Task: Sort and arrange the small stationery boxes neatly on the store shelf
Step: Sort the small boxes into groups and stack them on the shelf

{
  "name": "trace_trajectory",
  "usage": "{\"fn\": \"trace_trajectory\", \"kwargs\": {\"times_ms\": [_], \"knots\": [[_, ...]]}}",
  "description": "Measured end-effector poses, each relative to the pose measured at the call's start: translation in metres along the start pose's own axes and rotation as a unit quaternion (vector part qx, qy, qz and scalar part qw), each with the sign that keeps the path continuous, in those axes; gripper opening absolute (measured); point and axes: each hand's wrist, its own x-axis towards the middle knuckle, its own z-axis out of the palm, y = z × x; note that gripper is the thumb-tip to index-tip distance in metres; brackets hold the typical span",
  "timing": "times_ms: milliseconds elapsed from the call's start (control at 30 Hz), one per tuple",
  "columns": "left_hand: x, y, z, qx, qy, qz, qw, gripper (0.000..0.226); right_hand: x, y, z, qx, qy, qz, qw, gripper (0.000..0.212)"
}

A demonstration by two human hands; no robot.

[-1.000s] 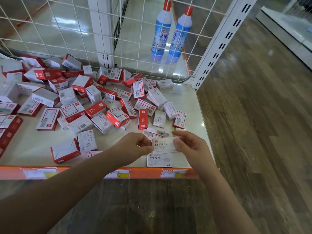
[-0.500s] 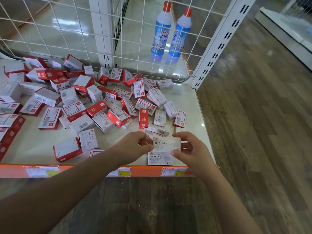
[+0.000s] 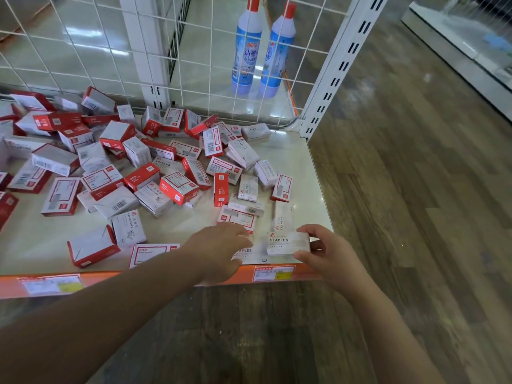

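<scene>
A white staples box (image 3: 288,243) is held by the right hand (image 3: 331,253) at the lower centre-right of the frame, just above the orange front edge (image 3: 304,270) of the shelf (image 3: 299,162); the box is pinched between the thumb at its lower right corner and the fingers curled over its top right edge; its printed face is turned up. A second white staples box (image 3: 250,254) lies flat on the shelf just left of the held one, partly covered by the left hand (image 3: 219,249); the left hand is laid palm-down over it with fingers bent forward; whether anything is gripped by it cannot be told, since the fingertips are turned away from the camera. Another white staples box (image 3: 282,216) is seen lying lengthwise just behind the held box.

A jumbled heap of red-and-white boxes (image 3: 133,167) is spread over the left and centre of the shelf, some flat, some on edge, several overlapping; a paper clips box (image 3: 128,228) and a red-edged box (image 3: 92,246) are set apart nearer the front, at lower left of the heap. A price label (image 3: 274,273) is fixed on the orange edge below the held box. A white wire grid (image 3: 110,51) closes the back of the shelf; two blue-and-white bottles (image 3: 260,48) with red caps are seen through it at upper centre. Wood-pattern flooring (image 3: 401,189) fills the right side.
</scene>
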Motion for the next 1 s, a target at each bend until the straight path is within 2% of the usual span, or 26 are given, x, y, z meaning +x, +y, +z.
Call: {"fn": "trace_trajectory", "kwargs": {"times_ms": [133, 400, 567, 1000], "knots": [[0.006, 0.007, 0.003, 0.013, -0.031, -0.007, 0.999, 0.053, 0.0, 0.011, -0.01, -0.042, 0.008, -0.002, 0.999, 0.033], [0.01, 0.008, 0.006, -0.004, -0.03, -0.003, 1.0, 0.051, 0.01, 0.019, -0.007, -0.067, -0.01, -0.019, 0.998, 0.034], [0.01, 0.006, 0.007, -0.036, -0.024, -0.029, 0.999, 0.052, 0.016, 0.02, -0.004, -0.134, -0.02, -0.01, 0.991, 0.037], [0.011, 0.008, 0.006, -0.062, -0.04, -0.018, 0.997, 0.057, 0.017, 0.018, 0.003, -0.16, -0.02, -0.01, 0.987, 0.036]]}}
